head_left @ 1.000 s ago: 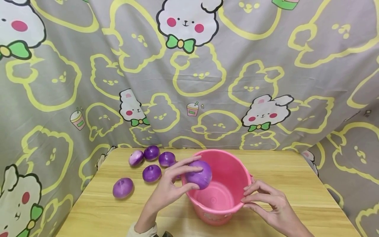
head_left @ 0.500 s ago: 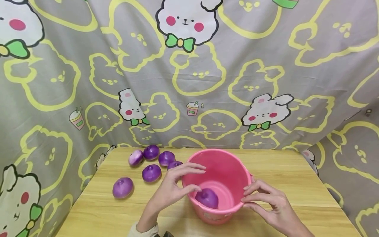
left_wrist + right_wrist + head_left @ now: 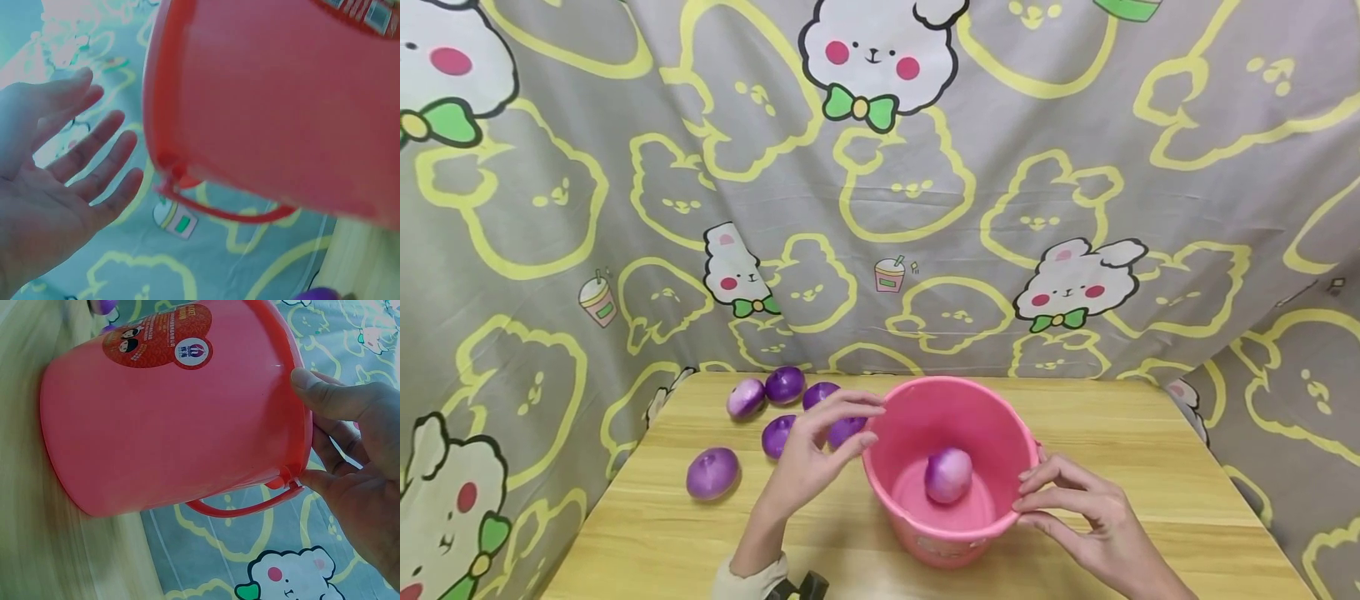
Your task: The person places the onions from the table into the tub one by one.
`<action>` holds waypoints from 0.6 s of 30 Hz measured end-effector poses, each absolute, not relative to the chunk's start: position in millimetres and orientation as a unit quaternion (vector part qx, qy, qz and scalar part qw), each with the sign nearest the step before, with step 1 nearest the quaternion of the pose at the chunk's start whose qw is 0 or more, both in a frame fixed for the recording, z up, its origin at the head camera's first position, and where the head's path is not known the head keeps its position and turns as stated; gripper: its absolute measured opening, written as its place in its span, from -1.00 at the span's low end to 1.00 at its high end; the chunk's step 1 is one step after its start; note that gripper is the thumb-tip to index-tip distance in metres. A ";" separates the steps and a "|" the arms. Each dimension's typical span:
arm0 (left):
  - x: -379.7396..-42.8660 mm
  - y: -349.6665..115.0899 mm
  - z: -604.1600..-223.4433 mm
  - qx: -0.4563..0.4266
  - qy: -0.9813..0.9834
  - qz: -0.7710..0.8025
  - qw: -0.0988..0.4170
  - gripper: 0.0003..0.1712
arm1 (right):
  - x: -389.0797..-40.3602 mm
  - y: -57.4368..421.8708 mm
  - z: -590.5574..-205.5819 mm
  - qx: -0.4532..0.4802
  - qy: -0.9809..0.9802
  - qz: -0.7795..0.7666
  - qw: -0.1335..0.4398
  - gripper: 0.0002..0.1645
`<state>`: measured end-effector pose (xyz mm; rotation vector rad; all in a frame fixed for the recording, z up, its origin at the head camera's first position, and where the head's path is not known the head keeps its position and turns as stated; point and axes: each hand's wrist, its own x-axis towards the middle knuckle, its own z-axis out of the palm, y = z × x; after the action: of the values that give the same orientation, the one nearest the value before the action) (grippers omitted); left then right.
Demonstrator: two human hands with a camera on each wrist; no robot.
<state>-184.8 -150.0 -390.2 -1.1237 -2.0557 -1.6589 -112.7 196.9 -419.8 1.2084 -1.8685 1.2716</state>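
Gripping our pink bucket [image 3: 962,417] by the rim is our right hand [image 3: 1090,517]; our left hand [image 3: 812,450] floats alongside, fingers parted, empty! One purple onion [image 3: 948,476] sits inside, other onions [image 3: 713,474] toward the back-left corner of our bench [image 3: 1120,450].

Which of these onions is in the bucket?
The purple-and-white onion, the only one showing inside the pink bucket; the six other onions lie outside it, on the table.

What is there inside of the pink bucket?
Inside the pink bucket, one purple-and-white onion is visible. The inside of the near wall is hidden, and the onion covers the spot beneath it.
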 end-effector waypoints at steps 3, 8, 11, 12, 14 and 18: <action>-190.5 -158.2 -391.7 -0.368 -0.705 -0.589 0.146 -0.65 | -112.7 197.1 -420.3 0.449 -0.701 0.476 0.283 -0.75; -197.1 -167.8 -394.5 -0.347 -0.703 -0.600 0.159 -0.66 | -112.1 197.8 -422.1 0.442 -0.706 0.477 0.281 -0.73; -199.4 -171.2 -395.7 -0.342 -0.700 -0.606 0.161 -0.65 | -111.0 198.5 -422.8 0.435 -0.714 0.472 0.280 -0.76; -200.0 -172.1 -396.0 -0.339 -0.701 -0.607 0.161 -0.64 | -110.5 198.8 -422.9 0.432 -0.717 0.471 0.279 -0.76; -201.2 -173.8 -396.3 -0.330 -0.704 -0.608 0.161 -0.63 | -109.6 199.3 -422.9 0.429 -0.721 0.469 0.277 -0.77; -203.8 -176.6 -398.4 -0.313 -0.713 -0.606 0.164 -0.62 | -108.7 199.5 -422.4 0.426 -0.725 0.465 0.277 -0.77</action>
<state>-203.8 -176.6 -398.4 -0.8922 -2.0317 -1.7290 -108.7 199.5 -422.4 1.1453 -1.9462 1.2491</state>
